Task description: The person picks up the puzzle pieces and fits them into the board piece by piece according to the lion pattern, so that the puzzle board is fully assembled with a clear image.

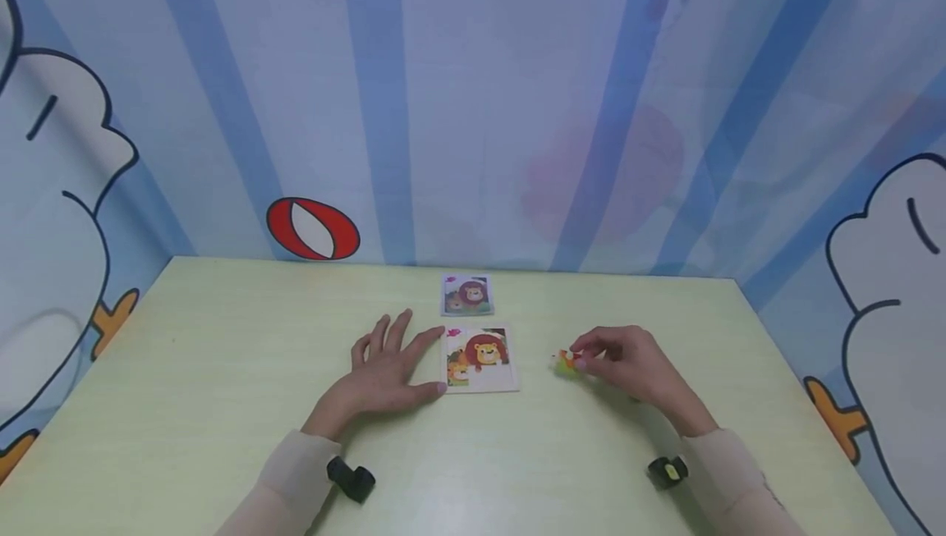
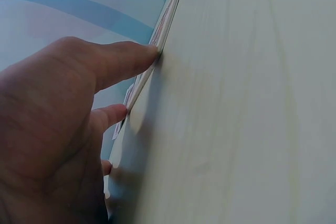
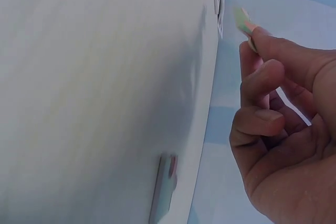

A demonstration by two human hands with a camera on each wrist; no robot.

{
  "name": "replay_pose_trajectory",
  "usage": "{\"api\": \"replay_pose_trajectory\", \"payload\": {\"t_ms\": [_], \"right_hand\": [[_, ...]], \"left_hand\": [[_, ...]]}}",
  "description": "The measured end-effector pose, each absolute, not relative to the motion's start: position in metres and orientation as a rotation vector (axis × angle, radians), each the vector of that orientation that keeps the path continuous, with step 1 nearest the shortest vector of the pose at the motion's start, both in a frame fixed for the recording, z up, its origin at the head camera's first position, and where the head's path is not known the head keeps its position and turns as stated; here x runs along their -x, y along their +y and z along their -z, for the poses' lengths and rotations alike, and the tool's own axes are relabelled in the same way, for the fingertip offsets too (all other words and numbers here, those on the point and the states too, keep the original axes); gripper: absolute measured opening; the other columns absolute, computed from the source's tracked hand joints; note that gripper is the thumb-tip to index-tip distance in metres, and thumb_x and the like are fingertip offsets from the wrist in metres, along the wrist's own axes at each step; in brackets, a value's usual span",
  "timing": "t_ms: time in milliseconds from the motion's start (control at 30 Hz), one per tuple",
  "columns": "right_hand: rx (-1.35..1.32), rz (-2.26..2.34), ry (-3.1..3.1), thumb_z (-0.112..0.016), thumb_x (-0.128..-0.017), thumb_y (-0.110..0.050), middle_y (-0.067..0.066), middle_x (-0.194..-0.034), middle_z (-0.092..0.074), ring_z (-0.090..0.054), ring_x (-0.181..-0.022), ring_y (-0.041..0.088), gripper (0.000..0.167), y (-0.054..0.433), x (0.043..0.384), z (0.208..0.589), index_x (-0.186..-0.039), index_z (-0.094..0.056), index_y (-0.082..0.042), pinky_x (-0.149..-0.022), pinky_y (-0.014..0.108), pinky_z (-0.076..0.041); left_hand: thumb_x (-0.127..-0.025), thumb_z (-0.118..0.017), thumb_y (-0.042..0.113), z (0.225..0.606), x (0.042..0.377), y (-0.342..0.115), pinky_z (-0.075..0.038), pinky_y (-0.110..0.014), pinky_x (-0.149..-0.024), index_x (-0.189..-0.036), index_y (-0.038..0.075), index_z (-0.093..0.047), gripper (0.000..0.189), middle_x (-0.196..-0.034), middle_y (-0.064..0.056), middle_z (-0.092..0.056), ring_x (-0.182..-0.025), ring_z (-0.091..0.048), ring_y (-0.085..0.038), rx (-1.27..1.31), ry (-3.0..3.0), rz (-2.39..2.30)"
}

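Observation:
A jigsaw puzzle (image 1: 484,349) with a lion picture lies flat in a white frame, pale and bare at its lower right. My left hand (image 1: 388,370) rests with fingers spread at its left side. In the left wrist view, the thumb (image 2: 126,59) and a fingertip touch the frame's edge (image 2: 167,24). To the right of the frame, my right hand (image 1: 628,362) pinches a small green and orange puzzle piece (image 1: 566,362) between thumb and forefinger, above the table. The right wrist view shows the same piece (image 3: 243,20), slightly blurred, with the other fingers curled below.
Behind the puzzle lies a card (image 1: 467,295) with a matching lion picture. Another flat piece (image 3: 165,190) lies on the table below my right hand, mostly hidden in the head view. A printed cloth (image 1: 473,109) borders the pale table (image 1: 244,314) at the back and sides.

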State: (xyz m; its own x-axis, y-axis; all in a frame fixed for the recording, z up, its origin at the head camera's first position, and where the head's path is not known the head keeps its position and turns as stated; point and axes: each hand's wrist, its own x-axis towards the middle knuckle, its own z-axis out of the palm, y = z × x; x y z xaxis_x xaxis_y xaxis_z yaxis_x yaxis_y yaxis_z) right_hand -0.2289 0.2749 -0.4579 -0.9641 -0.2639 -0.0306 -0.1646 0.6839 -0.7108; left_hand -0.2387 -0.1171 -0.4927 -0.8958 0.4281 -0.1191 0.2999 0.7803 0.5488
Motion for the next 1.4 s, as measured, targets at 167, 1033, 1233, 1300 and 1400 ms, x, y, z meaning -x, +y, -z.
{"api": "replay_pose_trajectory", "payload": {"t_ms": [167, 1033, 1233, 1300, 1400], "right_hand": [[0.373, 1.233, 2.692, -0.081, -0.097, -0.021, 0.004, -0.091, -0.076, -0.062, -0.068, 0.013, 0.012, 0.258, 0.234, 0.457, -0.108, -0.081, -0.019, -0.060, 0.028, -0.053], [0.604, 1.208, 2.534, -0.080, -0.095, -0.010, 0.004, -0.099, -0.080, -0.052, -0.069, 0.011, 0.012, 0.187, 0.256, 0.463, -0.105, -0.085, -0.015, -0.060, 0.022, -0.044], [0.577, 1.187, 2.521, -0.083, -0.093, -0.011, -0.001, -0.091, -0.078, -0.056, -0.075, 0.012, 0.012, 0.177, 0.256, 0.463, -0.101, -0.085, -0.018, -0.063, 0.022, -0.046], [0.576, 1.192, 2.511, -0.083, -0.093, -0.011, -0.001, -0.085, -0.075, -0.055, -0.071, 0.011, 0.011, 0.175, 0.257, 0.463, -0.101, -0.085, -0.018, -0.061, 0.022, -0.045], [0.585, 1.196, 2.496, -0.083, -0.093, -0.012, -0.001, -0.079, -0.072, -0.053, -0.065, 0.010, 0.009, 0.172, 0.258, 0.464, -0.100, -0.085, -0.017, -0.058, 0.022, -0.043]], "left_hand": [[-0.095, -0.069, 0.057, 0.490, 0.237, -0.118, -0.003, -0.081, -0.123, -0.168, 0.027, -0.035, 0.086, -0.181, -0.024, -0.005, -0.165, 0.005, -0.055, -0.571, 2.731, -0.779], [-0.095, -0.069, 0.058, 0.505, 0.242, -0.119, -0.002, -0.078, -0.125, -0.169, 0.033, -0.033, 0.086, -0.182, -0.018, -0.002, -0.166, 0.007, -0.051, -0.565, 2.753, -0.777], [-0.095, -0.069, 0.058, 0.505, 0.243, -0.119, -0.001, -0.077, -0.125, -0.169, 0.033, -0.033, 0.086, -0.182, -0.018, -0.002, -0.166, 0.007, -0.051, -0.563, 2.748, -0.779], [-0.095, -0.069, 0.058, 0.505, 0.243, -0.119, -0.001, -0.077, -0.125, -0.169, 0.033, -0.033, 0.086, -0.182, -0.018, -0.002, -0.166, 0.007, -0.051, -0.559, 2.751, -0.775], [-0.095, -0.068, 0.058, 0.505, 0.243, -0.119, -0.002, -0.077, -0.125, -0.169, 0.032, -0.033, 0.086, -0.182, -0.019, -0.002, -0.166, 0.007, -0.051, -0.555, 2.753, -0.771]]}}
